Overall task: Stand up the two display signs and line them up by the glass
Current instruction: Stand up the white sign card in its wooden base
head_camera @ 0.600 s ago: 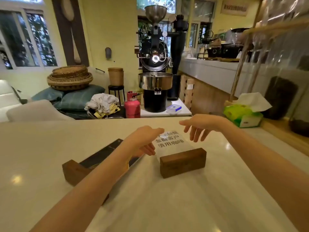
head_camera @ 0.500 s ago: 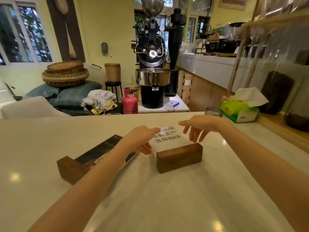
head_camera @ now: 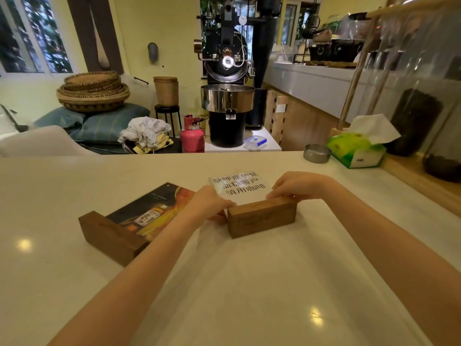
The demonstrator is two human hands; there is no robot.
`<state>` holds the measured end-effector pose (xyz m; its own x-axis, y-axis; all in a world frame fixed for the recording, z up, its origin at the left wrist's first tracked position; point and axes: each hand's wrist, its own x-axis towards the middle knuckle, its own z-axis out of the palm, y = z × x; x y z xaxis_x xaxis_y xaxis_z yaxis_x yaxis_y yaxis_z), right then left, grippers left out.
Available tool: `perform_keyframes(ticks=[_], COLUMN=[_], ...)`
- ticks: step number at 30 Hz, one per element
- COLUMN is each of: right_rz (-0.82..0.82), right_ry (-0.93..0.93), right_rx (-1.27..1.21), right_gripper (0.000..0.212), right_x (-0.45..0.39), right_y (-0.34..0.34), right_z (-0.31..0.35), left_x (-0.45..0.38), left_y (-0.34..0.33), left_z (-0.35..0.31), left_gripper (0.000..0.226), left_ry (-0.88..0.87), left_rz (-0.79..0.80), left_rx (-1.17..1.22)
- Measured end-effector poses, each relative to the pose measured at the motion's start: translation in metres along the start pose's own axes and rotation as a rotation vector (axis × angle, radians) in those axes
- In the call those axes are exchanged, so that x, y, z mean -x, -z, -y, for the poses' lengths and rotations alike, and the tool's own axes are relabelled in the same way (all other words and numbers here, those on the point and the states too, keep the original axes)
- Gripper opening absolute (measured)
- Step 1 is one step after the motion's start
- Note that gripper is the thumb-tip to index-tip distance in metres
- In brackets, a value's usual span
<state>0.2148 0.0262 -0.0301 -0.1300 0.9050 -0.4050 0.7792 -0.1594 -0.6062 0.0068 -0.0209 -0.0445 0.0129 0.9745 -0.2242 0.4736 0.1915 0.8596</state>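
Observation:
Two display signs lie flat on the white counter (head_camera: 249,283). The clear sign with black Chinese text (head_camera: 239,187) has a wooden block base (head_camera: 262,217) turned toward me. My left hand (head_camera: 212,207) grips the left end of that block and my right hand (head_camera: 296,187) grips its right end, fingers over the top edge. The dark picture sign (head_camera: 149,213) lies to the left with its own long wooden base (head_camera: 109,237), partly under my left forearm. The glass panel (head_camera: 424,83) stands along the right side.
A metal ashtray (head_camera: 316,153) and a green tissue box (head_camera: 356,152) sit at the far right of the counter, by a wooden ledge (head_camera: 424,186). Beyond the counter's far edge stand a coffee roaster (head_camera: 228,96) and a pink gas canister (head_camera: 192,136).
Both hands have come down from hovering over the text sign and closed on the two ends of its wooden base. The camera view has tilted down slightly.

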Motion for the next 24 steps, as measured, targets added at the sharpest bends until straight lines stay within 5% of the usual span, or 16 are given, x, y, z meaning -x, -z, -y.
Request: perform_keyframes(ticks=[6, 10, 16, 24], right_rz=[-0.097, -0.182, -0.35, -0.534], right_ry=[0.051, 0.072, 0.179, 0.329], right_rx=[-0.001, -0.097, -0.246, -0.342], right_gripper=[0.047, 0.044, 0.047, 0.036], right_x=[0.008, 0.017, 0.029, 0.043], right_y=[-0.005, -0.007, -0.01, -0.023], right_z=[0.0, 0.004, 0.004, -0.004], left_x=[0.007, 0.007, 0.008, 0.011], left_y=[0.001, 0.003, 0.004, 0.0], left_z=[-0.004, -0.009, -0.012, -0.008], left_gripper=[0.034, 0.055, 0.072, 0.061], left_ry=[0.027, -0.038, -0.286, -0.534], left_rz=[0.064, 0.004, -0.126, -0.231], left_rx=[0.084, 0.064, -0.062, -0.178])
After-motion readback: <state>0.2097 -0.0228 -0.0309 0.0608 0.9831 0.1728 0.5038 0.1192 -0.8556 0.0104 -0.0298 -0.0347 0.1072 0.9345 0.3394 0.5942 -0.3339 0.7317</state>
